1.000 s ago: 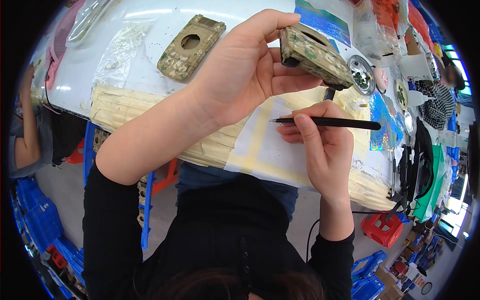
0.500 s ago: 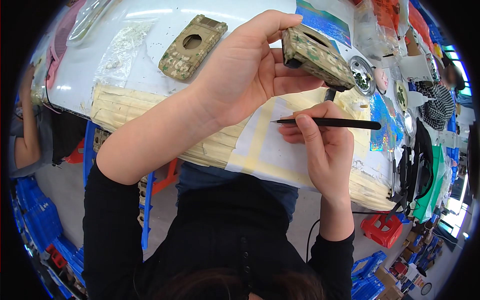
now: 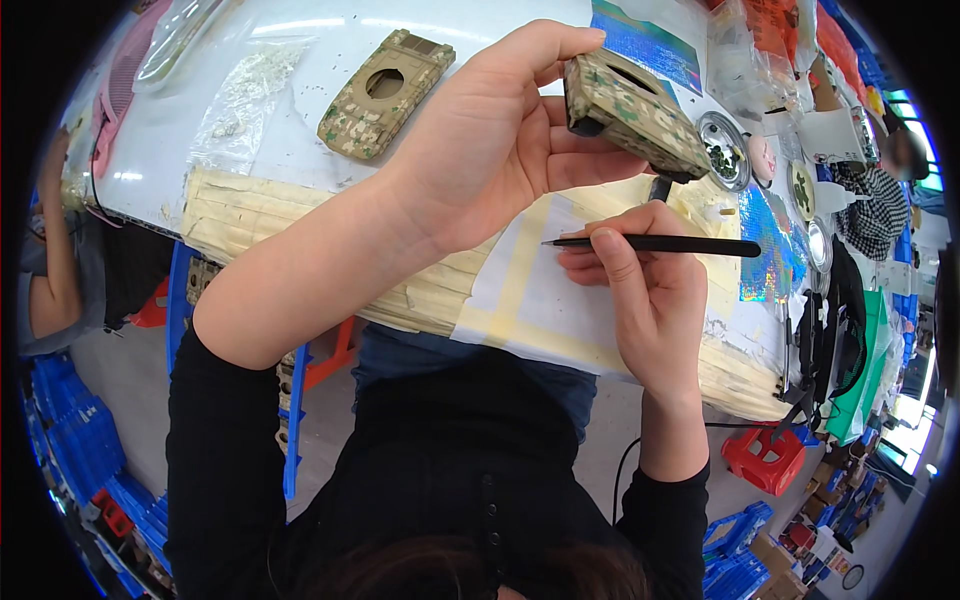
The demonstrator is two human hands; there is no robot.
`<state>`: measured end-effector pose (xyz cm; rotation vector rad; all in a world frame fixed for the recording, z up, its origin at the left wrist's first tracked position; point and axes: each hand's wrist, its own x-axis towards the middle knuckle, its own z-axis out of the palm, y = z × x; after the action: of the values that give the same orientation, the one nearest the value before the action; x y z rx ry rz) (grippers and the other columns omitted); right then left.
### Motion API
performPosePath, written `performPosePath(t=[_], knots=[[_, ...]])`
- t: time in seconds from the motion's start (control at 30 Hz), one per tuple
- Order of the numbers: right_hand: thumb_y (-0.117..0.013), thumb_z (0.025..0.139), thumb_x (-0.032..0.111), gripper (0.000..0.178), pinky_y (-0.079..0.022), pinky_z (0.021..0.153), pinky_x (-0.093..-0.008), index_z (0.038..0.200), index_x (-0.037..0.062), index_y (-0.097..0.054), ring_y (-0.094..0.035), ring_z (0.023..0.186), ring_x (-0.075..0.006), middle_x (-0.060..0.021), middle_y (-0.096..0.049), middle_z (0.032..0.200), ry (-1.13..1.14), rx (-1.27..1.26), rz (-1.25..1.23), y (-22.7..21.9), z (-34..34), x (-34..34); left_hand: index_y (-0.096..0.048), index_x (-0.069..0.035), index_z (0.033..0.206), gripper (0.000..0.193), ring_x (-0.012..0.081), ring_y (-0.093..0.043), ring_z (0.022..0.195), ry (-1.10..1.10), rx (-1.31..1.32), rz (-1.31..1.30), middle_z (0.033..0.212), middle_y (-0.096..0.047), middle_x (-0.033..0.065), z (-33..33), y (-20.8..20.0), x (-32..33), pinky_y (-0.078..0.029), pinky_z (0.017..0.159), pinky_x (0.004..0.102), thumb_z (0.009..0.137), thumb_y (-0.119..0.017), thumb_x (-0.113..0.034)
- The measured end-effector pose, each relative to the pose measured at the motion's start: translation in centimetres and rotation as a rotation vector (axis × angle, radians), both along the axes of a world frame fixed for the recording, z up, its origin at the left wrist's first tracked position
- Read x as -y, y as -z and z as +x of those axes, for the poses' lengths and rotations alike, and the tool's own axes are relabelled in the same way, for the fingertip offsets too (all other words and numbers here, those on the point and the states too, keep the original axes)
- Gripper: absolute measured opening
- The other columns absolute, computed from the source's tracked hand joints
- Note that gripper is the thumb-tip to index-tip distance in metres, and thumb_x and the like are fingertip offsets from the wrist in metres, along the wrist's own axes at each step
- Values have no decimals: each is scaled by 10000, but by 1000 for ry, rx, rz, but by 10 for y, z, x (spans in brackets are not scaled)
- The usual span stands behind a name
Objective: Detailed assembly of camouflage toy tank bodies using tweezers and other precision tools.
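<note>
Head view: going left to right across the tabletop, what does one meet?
Clear plastic bag of small white parts → camouflage model hull lying on the table → left hand → camouflage model piece it holds → round metal dish.

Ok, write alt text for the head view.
A person's left hand holds up a camouflage model tank hull while the right hand holds a thin black tool level below it. A second camouflage hull lies on the white table.
</note>
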<state>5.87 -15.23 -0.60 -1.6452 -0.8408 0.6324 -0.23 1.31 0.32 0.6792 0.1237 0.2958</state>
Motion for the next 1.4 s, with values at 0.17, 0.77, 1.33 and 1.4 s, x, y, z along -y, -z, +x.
performPosePath(t=[0.17, 0.77, 1.33, 1.4], knots=[[-556, 919, 85, 134, -532, 655, -226, 876, -42, -558, -657, 708, -123, -79, -641, 740, 2, 7, -1, 0, 0, 1, -535, 18, 1066, 360, 212, -647, 906, -15, -2, -10, 1001, -628, 143, 1, -1, 2, -545, 844, 330, 919, -477, -305], [-560, 918, 84, 135, -531, 655, -225, 877, -45, -557, -655, 705, -121, -78, -638, 745, 12, 5, 7, 1, -1, 0, -546, 8, 1056, 357, 215, -646, 903, -1, -12, -30, 999, -632, 140, 0, 0, 0, -540, 846, 333, 908, -497, -313], [-563, 914, 75, 124, -532, 648, -227, 878, -44, -560, -660, 704, -124, -79, -642, 735, 27, 18, 5, 1, -1, 0, -544, 10, 1054, 359, 217, -651, 894, -3, -11, -27, 991, -634, 142, 1, 0, 1, -542, 843, 334, 908, -500, -315], [-564, 913, 76, 125, -532, 648, -227, 879, -44, -560, -659, 702, -124, -80, -644, 736, 20, 26, -7, 1, -1, 0, -546, 9, 1052, 356, 218, -651, 894, -6, -13, -26, 989, -635, 140, 1, -1, 1, -543, 842, 335, 907, -500, -314]])
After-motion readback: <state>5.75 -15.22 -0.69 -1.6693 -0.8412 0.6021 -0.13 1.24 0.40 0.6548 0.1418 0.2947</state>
